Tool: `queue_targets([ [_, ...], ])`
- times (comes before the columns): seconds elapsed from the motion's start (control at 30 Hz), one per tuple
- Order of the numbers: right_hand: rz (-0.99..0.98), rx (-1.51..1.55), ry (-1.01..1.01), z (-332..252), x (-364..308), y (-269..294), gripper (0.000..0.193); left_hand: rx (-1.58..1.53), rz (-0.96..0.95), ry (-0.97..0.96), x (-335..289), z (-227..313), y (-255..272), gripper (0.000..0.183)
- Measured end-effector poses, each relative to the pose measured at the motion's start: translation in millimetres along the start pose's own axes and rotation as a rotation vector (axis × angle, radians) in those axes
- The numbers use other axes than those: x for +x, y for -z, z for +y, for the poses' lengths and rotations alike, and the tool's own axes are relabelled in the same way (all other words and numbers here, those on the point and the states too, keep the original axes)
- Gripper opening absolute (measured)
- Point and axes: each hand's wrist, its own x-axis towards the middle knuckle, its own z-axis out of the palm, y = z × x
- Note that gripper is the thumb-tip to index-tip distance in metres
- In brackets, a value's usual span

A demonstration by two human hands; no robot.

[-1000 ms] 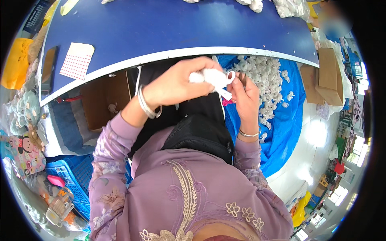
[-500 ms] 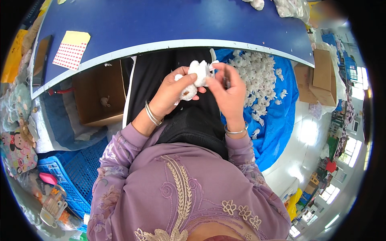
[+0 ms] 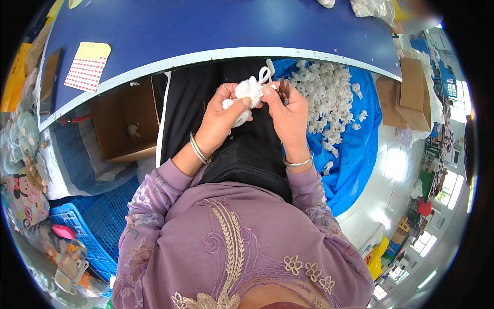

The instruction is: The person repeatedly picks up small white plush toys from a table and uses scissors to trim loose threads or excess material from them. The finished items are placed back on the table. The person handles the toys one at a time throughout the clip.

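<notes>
Above my lap, my left hand is closed round a small white plush toy, thumb pressed on its middle. A white ribbon loop sticks up from the toy's far side. My right hand pinches the toy's right edge between thumb and fingers. Tucked in that same hand is a dark metal tool that looks like thread snips; its blades point away from me and stand apart from the toy. The pinched part of the toy is covered by my fingertips.
A blue table with a white edge spans the far side, bearing a sticker sheet. Many white plush toys lie on a blue sheet at right. Left are a cardboard box and a blue crate.
The plush toy has turned in my left hand, and its ribbon loop now stands upright. My right hand has moved slightly left and down, closing its fingers on the toy's edge.
</notes>
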Motion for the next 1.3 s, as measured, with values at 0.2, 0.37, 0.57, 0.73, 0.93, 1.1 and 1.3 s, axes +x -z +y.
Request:
queue_targets([
  [0.2,0.027,0.218,-0.096,9.1,-3.1,8.2,0.018,-0.141,-0.078,0.002,-0.4,-1.1,-1.3,0.025],
  [0.37,0.208,-0.225,-0.092,-0.1,-1.0,40.7,0.018,-0.249,-0.098,0.1,4.4,-13.3,11.9,0.027],
  [0.57,0.704,-0.509,0.271,-4.2,13.2,127.4,0.021,-0.425,0.007,0.189,6.8,-2.7,10.2,0.046],
  [0.73,0.061,-0.42,0.173,-4.4,-9.6,49.5,0.019,-0.457,-0.091,0.188,7.5,-3.4,-1.4,0.051],
  [0.93,-0.207,-0.482,0.164,-4.9,-16.0,1.8,0.039,-0.463,-0.096,0.14,1.2,-10.1,-2.0,0.046],
  [1.1,-0.071,-0.461,0.06,4.4,-11.7,3.6,0.04,-0.382,0.042,0.109,2.2,-5.6,-9.6,0.034],
  [1.3,-0.038,-0.219,0.018,8.5,-12.6,9.6,0.03,-0.163,0.033,0.064,0.3,-9.5,-9.0,0.024],
])
